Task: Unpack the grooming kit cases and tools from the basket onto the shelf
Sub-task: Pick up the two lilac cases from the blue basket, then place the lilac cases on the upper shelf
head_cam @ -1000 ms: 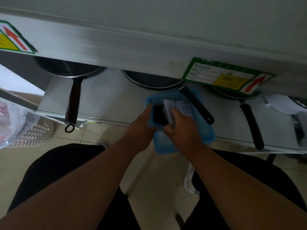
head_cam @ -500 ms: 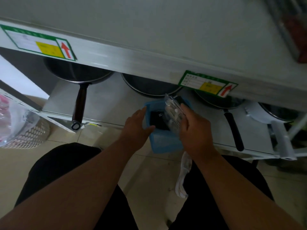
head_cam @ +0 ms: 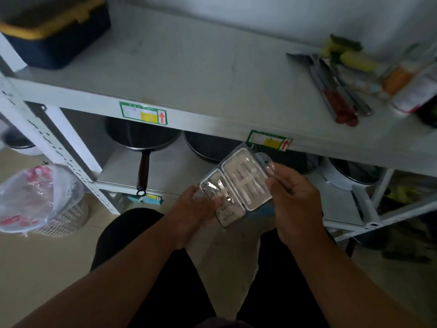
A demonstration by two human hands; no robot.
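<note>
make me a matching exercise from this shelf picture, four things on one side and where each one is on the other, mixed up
Things:
1. grooming kit case
2. dark box with yellow lid
3. frying pan
4. lined waste basket

Places:
A. on the floor, left of the rack
B. upper shelf, far left
C. held between the left hand and the right hand
D. lower shelf, handle over the front edge

Pairs: 1-C, 2-B, 3-D, 4-A

Storeroom or shop stockroom: labelled metal shelving, frying pans stocked below, packaged utensils above.
</note>
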